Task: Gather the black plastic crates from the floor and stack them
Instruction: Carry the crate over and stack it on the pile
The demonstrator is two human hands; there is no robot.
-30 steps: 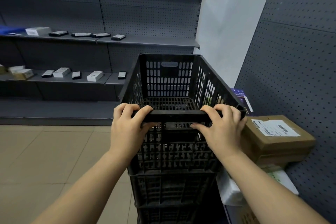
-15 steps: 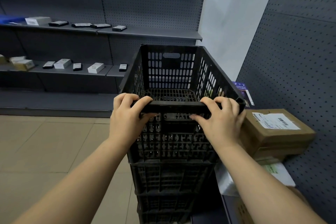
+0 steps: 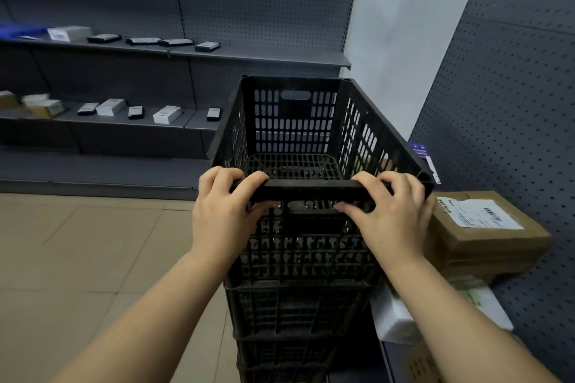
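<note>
A black slotted plastic crate (image 3: 295, 121) sits on top of a stack of more black crates (image 3: 289, 320) in front of me. It is empty inside. My left hand (image 3: 222, 214) grips the left part of its near rim, fingers curled over the top and thumb on the outer wall. My right hand (image 3: 392, 214) holds the right part of the same rim, near the corner. The lower crates show only their near walls; the bottom of the stack is cut off by the frame edge.
Brown cardboard box (image 3: 485, 233) lies right of the stack on white packages (image 3: 398, 317), against a grey pegboard wall (image 3: 513, 87). Grey shelving (image 3: 174, 53) with small boxes stands behind and left. Beige tiled floor (image 3: 93, 258) spreads to the left.
The top crate has dropped slightly in view and appears to have settled lower onto the stack. Both hands keep the same grip on the near rim.
</note>
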